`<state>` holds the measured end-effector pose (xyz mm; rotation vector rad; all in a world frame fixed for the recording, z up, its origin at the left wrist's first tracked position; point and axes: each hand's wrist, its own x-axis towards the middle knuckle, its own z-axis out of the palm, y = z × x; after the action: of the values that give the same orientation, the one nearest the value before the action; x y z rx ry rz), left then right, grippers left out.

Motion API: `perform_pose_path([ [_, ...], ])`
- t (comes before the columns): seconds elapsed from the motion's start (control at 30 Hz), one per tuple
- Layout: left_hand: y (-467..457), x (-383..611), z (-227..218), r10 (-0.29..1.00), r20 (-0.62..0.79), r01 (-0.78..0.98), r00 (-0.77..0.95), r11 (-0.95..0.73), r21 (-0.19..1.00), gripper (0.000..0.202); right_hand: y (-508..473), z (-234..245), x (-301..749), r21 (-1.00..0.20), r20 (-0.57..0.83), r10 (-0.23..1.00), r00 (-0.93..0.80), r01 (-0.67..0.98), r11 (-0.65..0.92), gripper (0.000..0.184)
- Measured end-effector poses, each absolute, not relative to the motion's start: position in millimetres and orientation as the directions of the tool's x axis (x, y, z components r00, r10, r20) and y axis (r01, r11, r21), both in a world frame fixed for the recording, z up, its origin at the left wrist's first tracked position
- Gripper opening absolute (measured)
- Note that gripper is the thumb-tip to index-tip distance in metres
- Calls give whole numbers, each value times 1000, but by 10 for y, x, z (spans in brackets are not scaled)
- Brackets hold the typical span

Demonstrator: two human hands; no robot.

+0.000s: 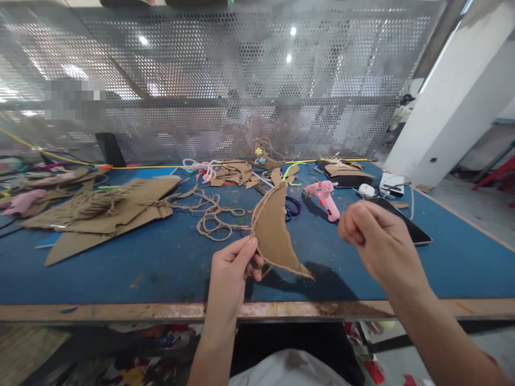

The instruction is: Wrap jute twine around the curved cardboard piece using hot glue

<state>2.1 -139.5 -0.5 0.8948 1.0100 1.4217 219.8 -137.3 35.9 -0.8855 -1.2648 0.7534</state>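
My left hand (233,265) pinches a curved, crescent-shaped cardboard piece (273,233) by its lower left edge and holds it upright above the blue table (161,262). Jute twine runs along the piece's rim and trails off to a loose tangle of twine (213,217) on the table. My right hand (372,236) hovers to the right of the piece with its fingers curled closed; what they hold, if anything, does not show.
A pink glue gun (325,195) and blue-handled scissors (293,206) lie behind the piece. A dark tablet (406,225) rests at the right. Cardboard sheets with wound twine (108,212) cover the left. Cardboard scraps (233,172) and a perforated metal screen (241,80) stand at the back.
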Motion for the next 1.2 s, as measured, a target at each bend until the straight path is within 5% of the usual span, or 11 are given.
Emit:
perform_pose_path([
  [0.17,-1418,97,0,997,7,-335,-75,-31,942,24,-983,496,2027,-900,433,888,151,15,436,58],
  [0.37,-1427,155,-50,998,39,-239,-39,-47,970,23,-803,475,1837,-981,155,952,-264,-153,118,37],
  [1.2,-1491,239,-53,972,112,-86,-204,-132,987,22,-984,282,1881,-948,299,934,-198,-174,266,26],
])
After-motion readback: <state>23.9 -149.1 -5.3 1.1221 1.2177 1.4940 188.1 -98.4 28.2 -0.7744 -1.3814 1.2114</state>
